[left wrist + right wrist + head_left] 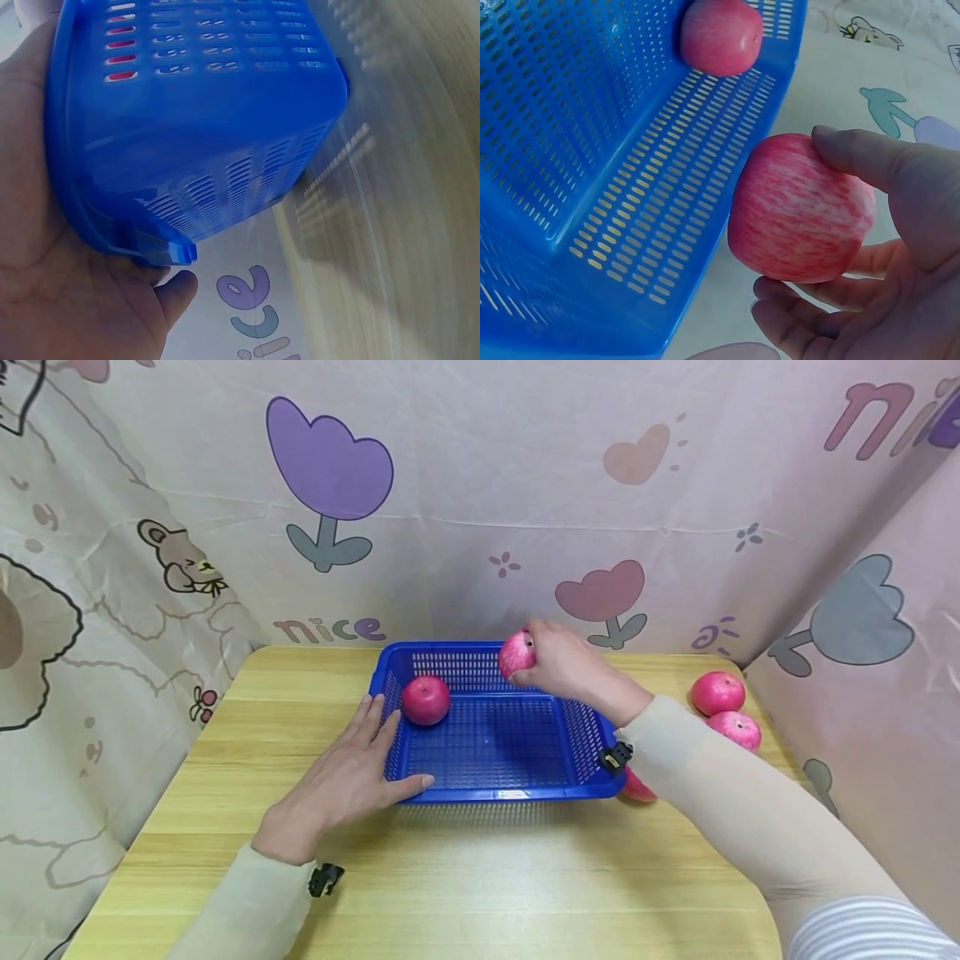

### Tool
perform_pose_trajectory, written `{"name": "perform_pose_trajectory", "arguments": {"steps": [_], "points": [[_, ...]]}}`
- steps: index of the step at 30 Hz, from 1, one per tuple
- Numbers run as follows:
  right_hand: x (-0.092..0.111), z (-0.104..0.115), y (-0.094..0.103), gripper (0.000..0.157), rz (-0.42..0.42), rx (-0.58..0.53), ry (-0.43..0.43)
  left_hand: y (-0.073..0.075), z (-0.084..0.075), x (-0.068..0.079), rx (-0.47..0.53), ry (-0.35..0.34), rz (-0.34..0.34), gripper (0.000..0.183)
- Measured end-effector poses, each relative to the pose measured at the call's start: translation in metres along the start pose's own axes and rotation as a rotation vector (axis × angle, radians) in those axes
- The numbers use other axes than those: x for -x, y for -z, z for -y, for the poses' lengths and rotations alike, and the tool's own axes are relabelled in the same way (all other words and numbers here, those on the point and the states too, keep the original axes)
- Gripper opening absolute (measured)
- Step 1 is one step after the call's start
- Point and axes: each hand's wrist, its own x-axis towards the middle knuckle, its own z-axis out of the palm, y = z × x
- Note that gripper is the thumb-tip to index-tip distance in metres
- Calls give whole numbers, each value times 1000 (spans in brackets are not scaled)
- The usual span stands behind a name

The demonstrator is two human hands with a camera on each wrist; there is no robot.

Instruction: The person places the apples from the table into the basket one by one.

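Observation:
A blue plastic basket (491,794) with slotted walls stands on the table. One red apple (426,700) lies inside it, at its left end. My left hand (352,768) rests on the basket's left rim with fingers stretched out, the thumb over the front corner. In the left wrist view the palm lies along the basket's rim (64,142). My right hand (566,664) grips a second apple (517,655), pink-red and streaked, over the basket's back rim. Thumb and fingers are curled round this apple (802,210) in the right wrist view.
Two more apples, one red (717,693) and one pinker (735,730), sit at the table's right edge. Another apple (639,787) is partly hidden behind the basket's front right corner and my right sleeve (720,793). A printed curtain (465,485) hangs behind the wooden table (525,877).

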Motion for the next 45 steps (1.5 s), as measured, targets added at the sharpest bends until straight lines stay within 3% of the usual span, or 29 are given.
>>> {"name": "perform_pose_trajectory", "arguments": {"steps": [11,24,38,45], "points": [[-16,5,-16,72,59,3,-1,-1,1,1,-6,0,-2,128],[-30,18,-44,78,138,93,24,-1,2,1,-6,6,0,127],[-41,15,-71,91,212,135,37,-1,1,0,-11,-10,-10,126],[-42,18,-80,90,229,191,106,0,1,0,-10,-11,-3,128]]}}
